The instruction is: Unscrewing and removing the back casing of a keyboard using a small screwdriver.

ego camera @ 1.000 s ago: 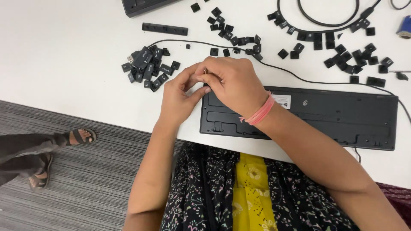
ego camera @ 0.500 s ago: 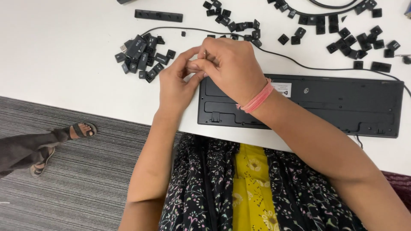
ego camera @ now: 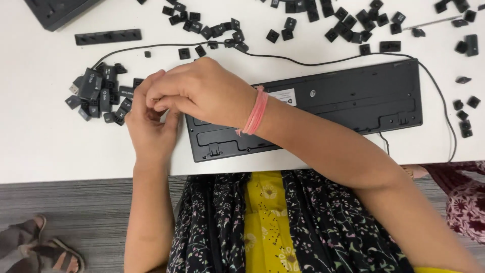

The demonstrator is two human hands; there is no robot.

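A black keyboard (ego camera: 343, 101) lies face down on the white table (ego camera: 40, 146), with its cable (ego camera: 303, 61) looping behind it. Both of my hands meet at its left end. My left hand (ego camera: 151, 134) rests on the table with its fingers curled upward. My right hand (ego camera: 202, 93), with a pink band at the wrist, arches over it, fingertips pinched against the left fingers. Anything held between them is hidden. A pile of loose black keycaps (ego camera: 98, 96) lies just left of my hands.
Many more keycaps (ego camera: 328, 23) are scattered along the back of the table and at the right edge (ego camera: 465, 119). A long black bar (ego camera: 107, 36) and the corner of a second keyboard (ego camera: 55, 10) sit at the back left. Another person's sandalled feet (ego camera: 45, 250) are on the grey floor.
My hands stay pressed together at the keyboard's left end, fingers shifting slightly. The view has drifted, so the table's contents sit differently in frame.
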